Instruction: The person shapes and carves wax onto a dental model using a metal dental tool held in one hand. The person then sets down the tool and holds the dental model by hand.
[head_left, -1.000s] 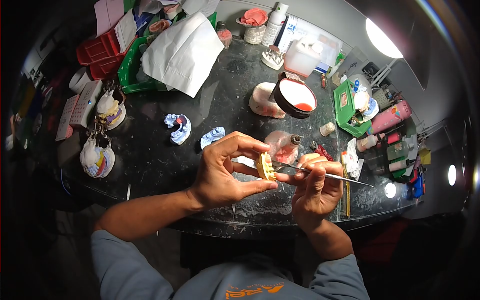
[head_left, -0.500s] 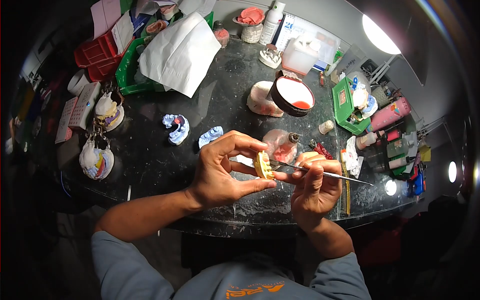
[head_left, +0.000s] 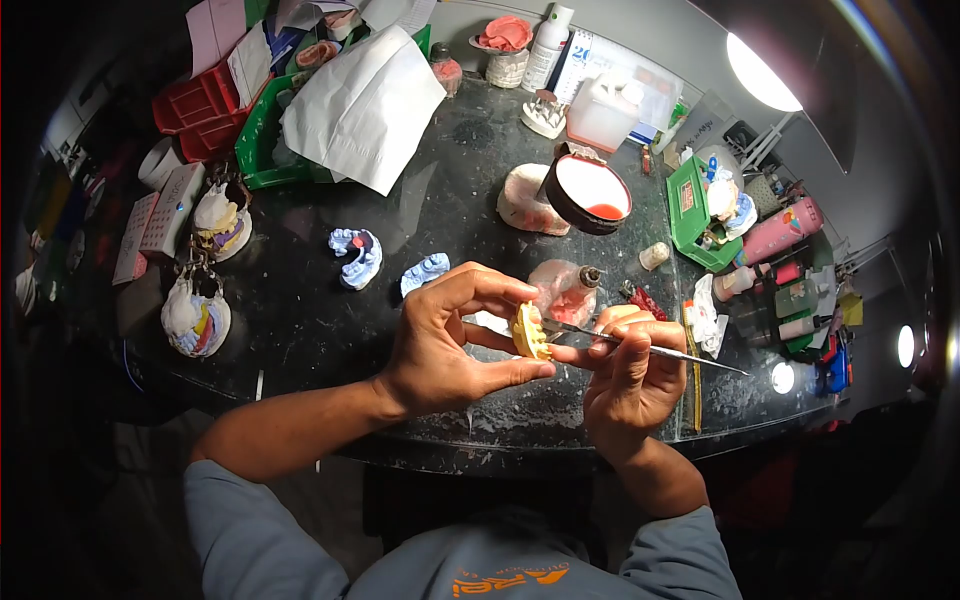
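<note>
Between the thumb and fingers of my left hand [head_left: 445,335] is a small yellow dental model [head_left: 530,332], its tooth side turned to the right. My right hand [head_left: 637,375] grips a thin metal dental carver [head_left: 690,357] like a pen. The carver's left end is at the model's toothed edge; whether it touches, I cannot tell. One right fingertip rests close against the lower part of the model. Behind the hands stands a glass spirit burner [head_left: 565,288] with reddish contents. Left of them lie a blue dental cast piece [head_left: 425,271] and a blue arch cast [head_left: 356,258].
A round dark-rimmed pan [head_left: 590,190] with pink-red liquid sits beyond the hands. Two mounted models [head_left: 196,318] stand at the left. A green box [head_left: 690,210] and a pink bottle [head_left: 783,226] are at the right. A white paper sheet [head_left: 365,110] covers a green tray [head_left: 262,150].
The whole view has shifted very slightly. Both hands keep their hold, and the yellow model and carver stay in nearly the same position.
</note>
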